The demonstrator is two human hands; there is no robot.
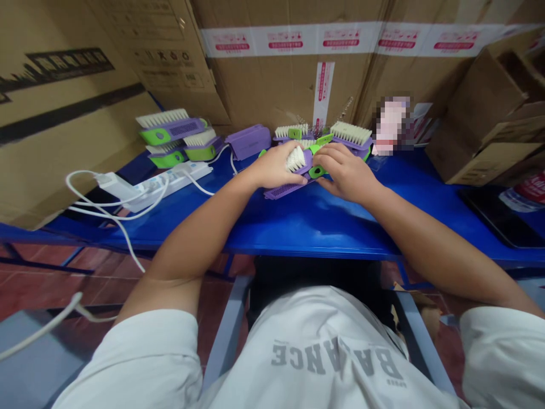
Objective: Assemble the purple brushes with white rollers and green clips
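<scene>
In the middle of the blue table, both my hands close around one purple and green scrub brush point(297, 159) with white bristles turned up. My left hand point(276, 165) wraps its near end, the fingers partly covering the bristles. At the brush's green end, my right hand point(344, 169) pinches with thumb and fingers. A purple slotted piece point(284, 190) shows beneath the left hand. Just behind my hands lie more brushes, one point(351, 134) with its bristles up at the right. A purple brush body point(248, 142) rests to the left.
Several finished-looking brushes point(170, 128) are stacked at the left. A white power strip point(166, 183) with cables lies before them. Cardboard boxes point(276, 79) wall off the back; an open carton point(481, 125) and a dark phone point(502, 218) are on the right.
</scene>
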